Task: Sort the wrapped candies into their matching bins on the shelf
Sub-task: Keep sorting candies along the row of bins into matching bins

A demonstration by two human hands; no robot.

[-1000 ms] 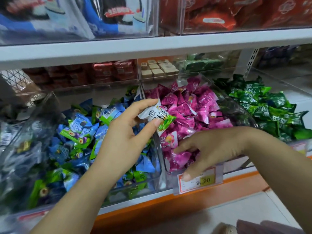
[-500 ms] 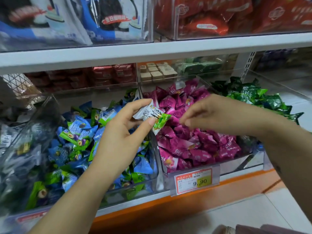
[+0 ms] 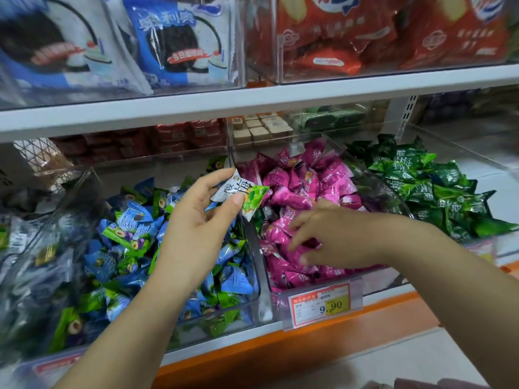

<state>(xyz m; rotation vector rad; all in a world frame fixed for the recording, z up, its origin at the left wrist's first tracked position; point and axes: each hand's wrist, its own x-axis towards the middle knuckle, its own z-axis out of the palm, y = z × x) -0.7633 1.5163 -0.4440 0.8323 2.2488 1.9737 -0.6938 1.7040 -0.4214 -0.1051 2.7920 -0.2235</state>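
Note:
My left hand (image 3: 196, 228) pinches a white-and-green wrapped candy (image 3: 241, 195) between thumb and fingers, above the divider between two clear bins. The left bin (image 3: 247, 301) holds blue and green candies (image 3: 129, 237). The middle bin (image 3: 376, 284) holds pink candies (image 3: 306, 181). My right hand (image 3: 331, 237) reaches down into the pink pile with fingers spread and blurred; I see nothing held in it. Dark green candies (image 3: 429, 189) lie piled in the right bin.
A price tag reading 9.90 (image 3: 320, 304) hangs on the shelf's front rail. The white upper shelf (image 3: 252, 99) carries clear boxes of blue cookie packs (image 3: 171, 43) and red packs (image 3: 351, 32). Red, beige and green boxed sweets sit behind the bins.
My right hand rose from the front of the pink bin, then dropped back into the pink pile. My left hand kept holding the white-and-green candy almost still.

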